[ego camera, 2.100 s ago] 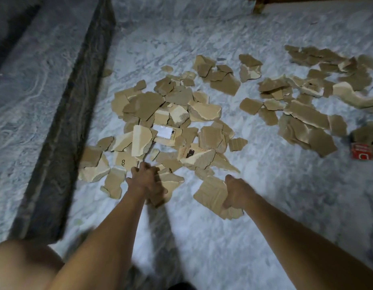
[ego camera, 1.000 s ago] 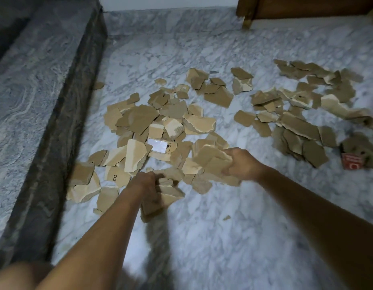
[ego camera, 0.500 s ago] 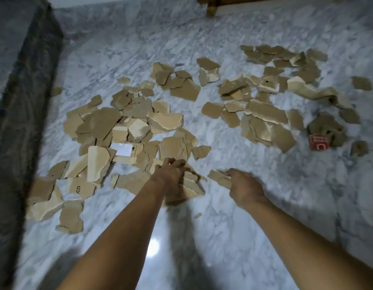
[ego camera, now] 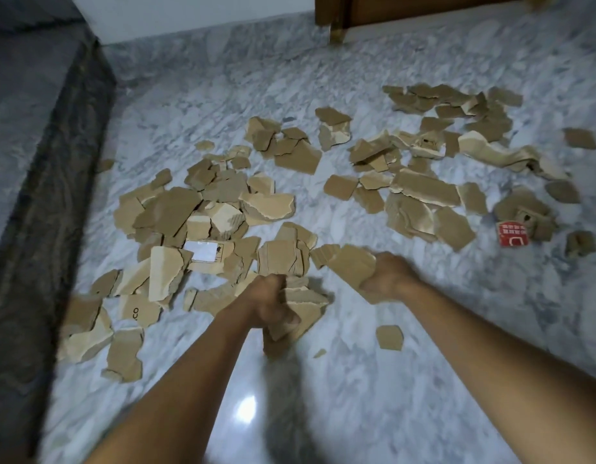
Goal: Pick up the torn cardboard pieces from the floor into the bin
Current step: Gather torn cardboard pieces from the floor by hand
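Both fists are closing around cardboard: the left hand (ego camera: pixel 271 304) is clenching a bunched stack of torn pieces (ego camera: pixel 301 311) that are fanning out below its knuckles, and the right hand (ego camera: pixel 388 277) is wrapping around one broad piece (ego camera: pixel 352 264), with its fingers hidden behind it.

Spreading under everything is the marble floor (ego camera: pixel 424 380), and running along the far left of the hands is a dark stone ledge (ego camera: pixel 39 229). Just beyond and to the left of the left hand, the main scatter of torn cardboard pieces (ego camera: pixel 176 212) is lying overlapped, one piece carrying a white label (ego camera: pixel 203 251). Well beyond the right hand and off to its right, a second spread (ego camera: pixel 420 192) is lying looser, with a long crumpled strip (ego camera: pixel 497 154) in it and a red printed scrap (ego camera: pixel 512 233) at its near edge. Just beneath the right forearm, a small lone piece (ego camera: pixel 389 337) is sitting apart. No bin is showing anywhere from where I am standing.

These scraps are looking light and fairly stiff, with ragged edges, and they are likely sliding easily on the polished stone. I am guessing that flat pieces are hardest to lift by pinching from above; sliding fingers under a raised torn edge, or raking several together and squeezing the stack across its faces, is probably working best.
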A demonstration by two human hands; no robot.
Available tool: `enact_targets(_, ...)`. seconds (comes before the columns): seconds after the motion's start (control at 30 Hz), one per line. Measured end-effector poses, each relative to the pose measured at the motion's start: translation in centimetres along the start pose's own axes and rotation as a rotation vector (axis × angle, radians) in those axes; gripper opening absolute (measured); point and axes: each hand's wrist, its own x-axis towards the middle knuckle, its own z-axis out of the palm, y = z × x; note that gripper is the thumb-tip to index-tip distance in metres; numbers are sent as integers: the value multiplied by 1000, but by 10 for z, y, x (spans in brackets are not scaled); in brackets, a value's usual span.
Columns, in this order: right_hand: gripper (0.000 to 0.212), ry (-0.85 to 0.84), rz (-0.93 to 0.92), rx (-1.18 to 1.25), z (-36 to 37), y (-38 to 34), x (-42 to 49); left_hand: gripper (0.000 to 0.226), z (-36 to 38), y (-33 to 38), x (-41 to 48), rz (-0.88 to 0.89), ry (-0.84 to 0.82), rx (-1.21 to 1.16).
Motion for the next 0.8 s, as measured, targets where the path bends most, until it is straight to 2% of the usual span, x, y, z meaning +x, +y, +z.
enact_targets(0.07, 56, -51, -81, 21, -22, -22, 8, 47, -11, -11, -6, -50, -11, -120)
enact_targets(0.13, 52, -86, -126, 31, -29, -47, 17, 29, -20, -24, -16, -87, -29, -189)
enact_targets(0.23, 45, -89, -174, -32, -7, -69, 32, 35, -22, -46, -29, -122, -63, -217)
enact_targets(0.3, 37, -58, -195, -60, 20, -68, 38, 52, -15, -55, -32, -116, -95, -267)
enact_targets(0.37, 28, 27, -222, -52, 37, -64, 38, 50, -6, -55, -35, -101, -86, -281)
enact_targets(0.47, 36, 110, -260, -90, 43, -58, 36, 41, 2, -45, -35, -73, -58, -248)
enact_targets(0.57, 41, 142, -231, -39, 45, -54, 32, 47, 5, -35, -28, -46, -55, -219)
enact_targets(0.67, 36, 98, -169, -68, 41, -50, 30, 45, 7, -28, -22, -50, -67, -177)
enact_targets(0.8, 37, -105, -90, -193, 15, -35, 24, 45, -1, -24, -15, -83, -83, -128)
